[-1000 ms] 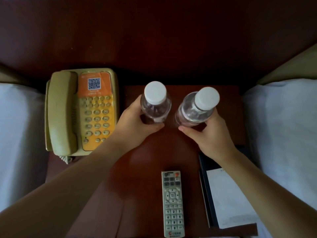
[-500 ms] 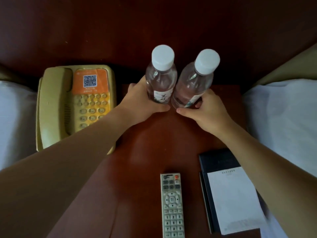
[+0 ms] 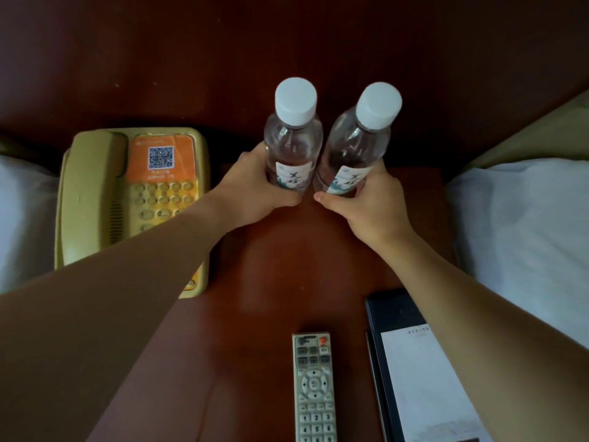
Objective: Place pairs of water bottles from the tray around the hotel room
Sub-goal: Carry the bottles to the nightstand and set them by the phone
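Labels now face camera | two clear water bottles (image 3: 291, 148) | white caps

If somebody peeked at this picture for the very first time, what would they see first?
Probably the two water bottles with white caps, the left bottle in the left hand and the right bottle in the right hand, side by side at the back of the dark red nightstand. Next, the yellow telephone with its orange panel, on the left. Nearer, a grey remote control lies beside a notepad.
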`<action>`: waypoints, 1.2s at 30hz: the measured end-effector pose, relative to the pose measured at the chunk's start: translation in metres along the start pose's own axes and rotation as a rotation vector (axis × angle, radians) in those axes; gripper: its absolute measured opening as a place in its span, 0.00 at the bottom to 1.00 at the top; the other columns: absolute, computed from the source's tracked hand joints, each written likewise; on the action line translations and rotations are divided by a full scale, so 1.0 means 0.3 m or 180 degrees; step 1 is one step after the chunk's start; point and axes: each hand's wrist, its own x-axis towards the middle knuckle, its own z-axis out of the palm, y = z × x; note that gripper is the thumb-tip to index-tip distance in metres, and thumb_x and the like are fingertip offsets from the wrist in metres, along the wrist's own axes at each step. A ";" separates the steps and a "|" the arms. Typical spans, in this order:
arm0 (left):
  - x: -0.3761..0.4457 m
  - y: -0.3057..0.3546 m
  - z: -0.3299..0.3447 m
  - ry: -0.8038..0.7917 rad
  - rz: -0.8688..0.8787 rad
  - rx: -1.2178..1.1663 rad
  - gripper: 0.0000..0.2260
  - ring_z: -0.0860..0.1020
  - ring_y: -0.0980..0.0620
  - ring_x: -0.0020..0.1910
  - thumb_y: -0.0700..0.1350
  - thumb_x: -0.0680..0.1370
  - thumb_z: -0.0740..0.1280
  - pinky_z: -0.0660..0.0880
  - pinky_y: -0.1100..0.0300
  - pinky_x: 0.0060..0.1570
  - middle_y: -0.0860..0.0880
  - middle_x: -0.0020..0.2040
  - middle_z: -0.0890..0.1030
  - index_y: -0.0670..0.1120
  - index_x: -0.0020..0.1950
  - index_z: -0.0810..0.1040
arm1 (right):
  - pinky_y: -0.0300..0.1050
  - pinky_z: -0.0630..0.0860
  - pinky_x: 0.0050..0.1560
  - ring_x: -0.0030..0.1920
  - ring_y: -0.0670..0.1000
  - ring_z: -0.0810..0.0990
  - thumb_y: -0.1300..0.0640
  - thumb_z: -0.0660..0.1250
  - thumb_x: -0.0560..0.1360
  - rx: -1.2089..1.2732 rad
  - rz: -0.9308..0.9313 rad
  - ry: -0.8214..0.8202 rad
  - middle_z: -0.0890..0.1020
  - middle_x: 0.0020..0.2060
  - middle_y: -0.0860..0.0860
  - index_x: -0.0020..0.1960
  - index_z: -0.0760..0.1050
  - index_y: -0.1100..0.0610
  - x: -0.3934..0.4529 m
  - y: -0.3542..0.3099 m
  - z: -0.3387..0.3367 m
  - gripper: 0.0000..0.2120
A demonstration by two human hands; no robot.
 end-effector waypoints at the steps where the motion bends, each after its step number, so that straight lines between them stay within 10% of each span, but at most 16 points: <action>1: 0.002 -0.007 0.007 0.0057 -0.0037 0.0035 0.29 0.82 0.58 0.53 0.45 0.62 0.79 0.79 0.63 0.52 0.52 0.53 0.84 0.51 0.62 0.78 | 0.51 0.80 0.57 0.57 0.46 0.82 0.44 0.80 0.60 0.0021 0.0039 0.0070 0.83 0.54 0.43 0.62 0.72 0.53 -0.003 -0.001 0.007 0.35; 17: 0.027 -0.033 0.033 0.0237 -0.0067 0.0130 0.27 0.79 0.47 0.57 0.50 0.55 0.76 0.79 0.45 0.58 0.53 0.48 0.85 0.53 0.55 0.80 | 0.54 0.81 0.50 0.54 0.48 0.82 0.40 0.78 0.60 -0.0177 0.0061 0.0398 0.84 0.53 0.45 0.60 0.72 0.52 -0.020 -0.017 0.034 0.34; 25: -0.138 0.059 0.016 0.0845 -0.0087 -0.0230 0.47 0.72 0.53 0.66 0.50 0.60 0.81 0.74 0.56 0.62 0.50 0.72 0.67 0.54 0.75 0.62 | 0.55 0.75 0.64 0.69 0.47 0.71 0.44 0.80 0.58 0.0061 0.0259 -0.0173 0.68 0.71 0.47 0.74 0.56 0.49 -0.043 -0.085 -0.064 0.52; 30: -0.378 0.303 -0.086 0.1476 -0.0079 -0.0314 0.22 0.78 0.56 0.52 0.48 0.70 0.77 0.76 0.63 0.51 0.56 0.54 0.79 0.50 0.62 0.76 | 0.53 0.76 0.62 0.65 0.51 0.74 0.45 0.79 0.63 -0.0178 0.0391 -0.0076 0.67 0.72 0.48 0.75 0.56 0.49 -0.111 -0.285 -0.246 0.48; 36: -0.623 0.777 -0.337 0.1793 0.0779 -0.0197 0.05 0.79 0.55 0.36 0.49 0.69 0.74 0.75 0.64 0.37 0.53 0.37 0.82 0.52 0.40 0.79 | 0.39 0.74 0.34 0.35 0.43 0.78 0.47 0.74 0.69 -0.0155 -0.0106 0.0329 0.80 0.37 0.43 0.54 0.76 0.49 -0.245 -0.742 -0.558 0.15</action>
